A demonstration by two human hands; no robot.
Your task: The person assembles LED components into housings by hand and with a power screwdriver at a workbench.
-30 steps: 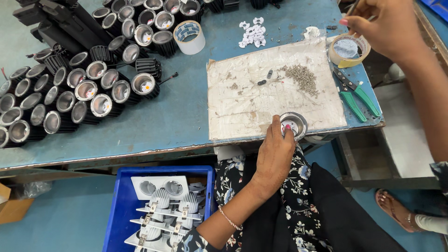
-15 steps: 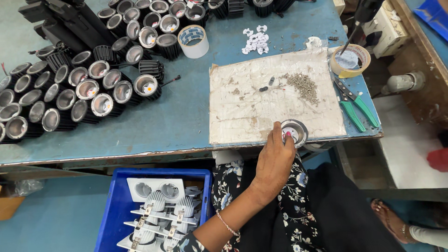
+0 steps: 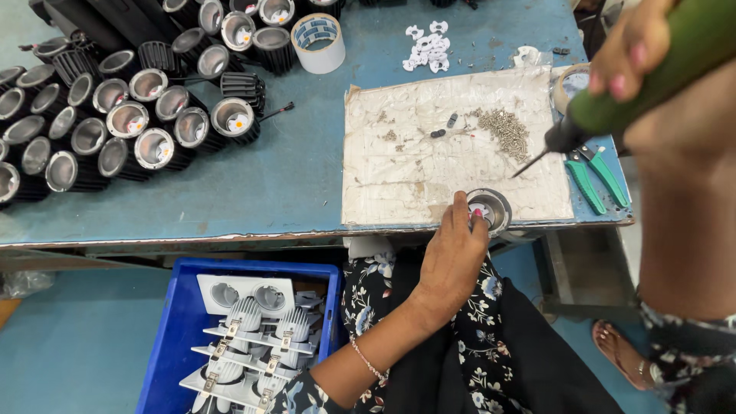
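**Screwdriver's coming in now**

So the big change: the right hand, which was way off at the far corner of the counter a second ago, is now swinging in close to the camera gripping a green-handled screwdriver, fingers wrapped tight round it. The tip is hovering over the taped white work mat, just beyond the round lamp housing. To me that reads as the fastening step about to start.

The left hand is still sitting on the near edge of the mat, fingers curled onto the housing's rim and pinning it at the mat's near right corner.

Nearer than the mat, under the counter edge, a blue crate is holding finned light fittings. On the mat's far side there's a little heap of screws. Right of the mat, green pliers. Left of the mat, rows of black lamp housings, and beyond them a tape roll.
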